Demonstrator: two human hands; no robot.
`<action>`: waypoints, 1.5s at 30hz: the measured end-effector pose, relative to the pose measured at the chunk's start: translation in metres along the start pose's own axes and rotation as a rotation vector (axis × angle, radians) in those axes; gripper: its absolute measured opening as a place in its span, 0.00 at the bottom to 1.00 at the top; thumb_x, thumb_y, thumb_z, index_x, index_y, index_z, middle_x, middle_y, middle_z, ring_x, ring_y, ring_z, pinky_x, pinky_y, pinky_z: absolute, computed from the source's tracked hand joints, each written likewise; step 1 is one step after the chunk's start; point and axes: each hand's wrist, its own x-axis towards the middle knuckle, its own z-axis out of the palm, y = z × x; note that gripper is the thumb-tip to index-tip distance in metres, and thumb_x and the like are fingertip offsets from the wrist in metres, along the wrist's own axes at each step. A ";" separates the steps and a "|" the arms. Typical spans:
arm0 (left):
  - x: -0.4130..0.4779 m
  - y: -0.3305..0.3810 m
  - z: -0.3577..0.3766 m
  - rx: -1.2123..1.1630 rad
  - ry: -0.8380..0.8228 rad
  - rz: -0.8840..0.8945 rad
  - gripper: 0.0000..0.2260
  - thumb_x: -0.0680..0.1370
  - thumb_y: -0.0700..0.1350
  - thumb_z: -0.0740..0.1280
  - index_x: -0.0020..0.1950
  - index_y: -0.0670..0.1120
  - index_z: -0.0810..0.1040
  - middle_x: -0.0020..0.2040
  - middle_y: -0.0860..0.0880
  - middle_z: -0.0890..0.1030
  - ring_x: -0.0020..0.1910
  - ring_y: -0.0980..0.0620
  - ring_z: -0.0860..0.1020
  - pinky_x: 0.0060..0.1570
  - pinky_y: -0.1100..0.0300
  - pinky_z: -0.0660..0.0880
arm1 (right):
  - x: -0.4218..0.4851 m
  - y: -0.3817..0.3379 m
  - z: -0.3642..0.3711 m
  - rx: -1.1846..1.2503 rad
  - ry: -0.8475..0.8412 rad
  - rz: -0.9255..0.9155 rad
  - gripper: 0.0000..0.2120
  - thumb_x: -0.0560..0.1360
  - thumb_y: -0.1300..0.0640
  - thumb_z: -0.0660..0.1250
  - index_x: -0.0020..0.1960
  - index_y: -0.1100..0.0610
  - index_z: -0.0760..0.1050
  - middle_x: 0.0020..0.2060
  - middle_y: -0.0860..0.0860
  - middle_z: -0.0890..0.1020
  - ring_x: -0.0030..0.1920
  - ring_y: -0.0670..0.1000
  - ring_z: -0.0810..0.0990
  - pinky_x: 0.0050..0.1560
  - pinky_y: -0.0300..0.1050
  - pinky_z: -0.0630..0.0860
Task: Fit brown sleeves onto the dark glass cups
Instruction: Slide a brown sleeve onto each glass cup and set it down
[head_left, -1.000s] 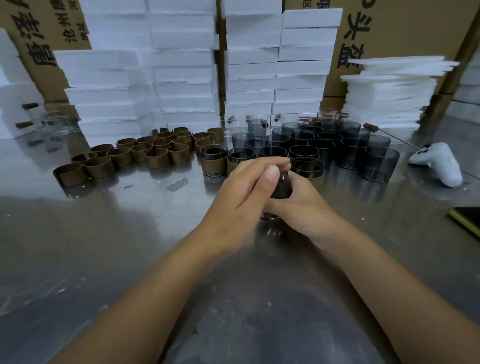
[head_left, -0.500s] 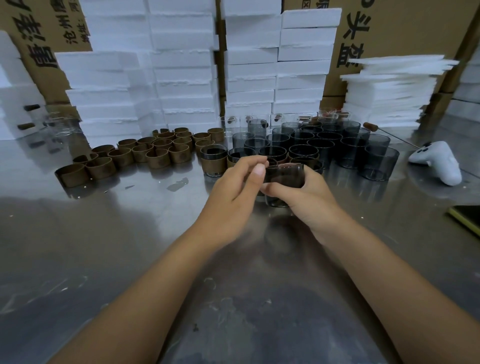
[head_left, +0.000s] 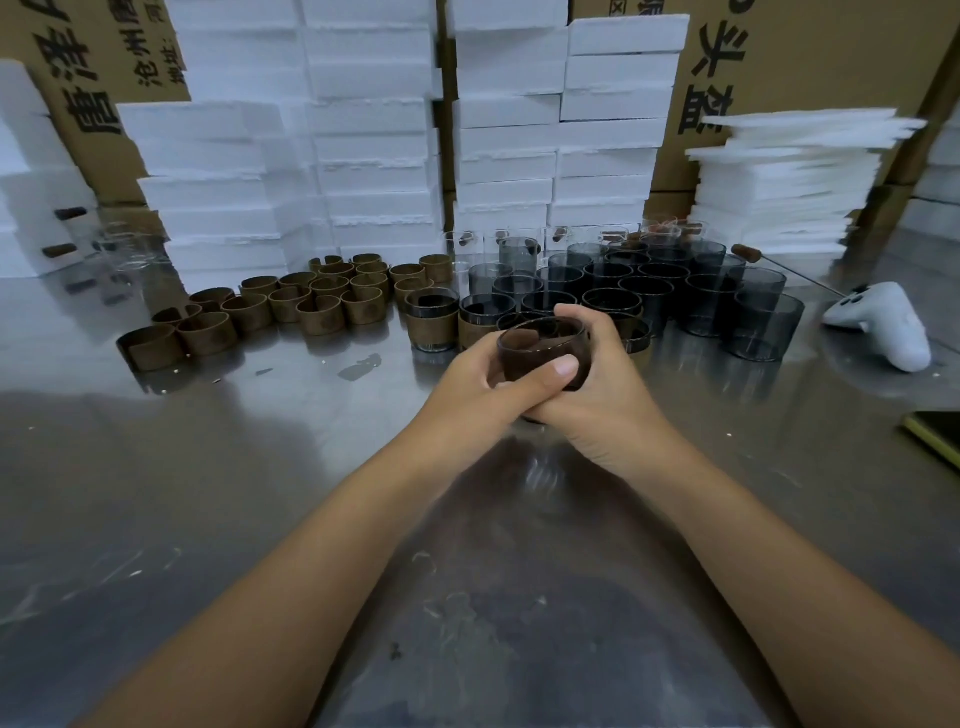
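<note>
Both my hands hold one dark glass cup (head_left: 537, 345) just above the metal table (head_left: 260, 467), its mouth tilted toward me. My left hand (head_left: 483, 382) wraps it from the left, thumb across the front. My right hand (head_left: 605, 395) cups it from the right, fingers curled over the far rim. The cup's lower part is hidden by my fingers, so a sleeve on it cannot be made out. Loose brown sleeves (head_left: 317, 306) lie in a cluster at the back left. Bare dark cups (head_left: 649, 291) stand at the back right. A sleeved cup (head_left: 432, 325) stands between them.
Stacks of white foam blocks (head_left: 374, 156) and cardboard boxes (head_left: 810, 57) close off the back. A white controller (head_left: 883, 325) lies at the right, with a thin rod (head_left: 779, 267) behind it. A dark, yellow-edged flat object (head_left: 937, 434) sits at the right edge.
The cup has turned from lying sideways between my palms to mouth-up and tilted toward me. Both hands moved slightly away from me and regripped around it.
</note>
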 end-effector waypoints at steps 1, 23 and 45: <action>0.000 0.000 0.000 -0.013 0.011 0.012 0.15 0.68 0.53 0.74 0.52 0.53 0.79 0.48 0.55 0.84 0.48 0.61 0.82 0.41 0.71 0.75 | 0.000 0.000 0.001 0.002 0.003 0.008 0.44 0.57 0.55 0.79 0.68 0.47 0.61 0.54 0.43 0.75 0.51 0.38 0.78 0.47 0.25 0.73; 0.001 -0.002 -0.001 0.059 0.098 0.189 0.20 0.67 0.46 0.77 0.56 0.56 0.75 0.53 0.56 0.82 0.56 0.59 0.79 0.56 0.63 0.75 | 0.009 -0.007 -0.018 0.604 -0.015 0.368 0.17 0.80 0.57 0.60 0.38 0.55 0.83 0.38 0.53 0.86 0.39 0.49 0.85 0.37 0.40 0.80; 0.000 -0.001 -0.001 0.038 0.049 0.260 0.20 0.71 0.35 0.73 0.55 0.56 0.73 0.49 0.62 0.80 0.51 0.69 0.78 0.49 0.74 0.72 | 0.002 -0.018 -0.015 0.574 -0.247 0.593 0.32 0.79 0.36 0.50 0.62 0.61 0.75 0.52 0.59 0.84 0.49 0.55 0.85 0.46 0.50 0.83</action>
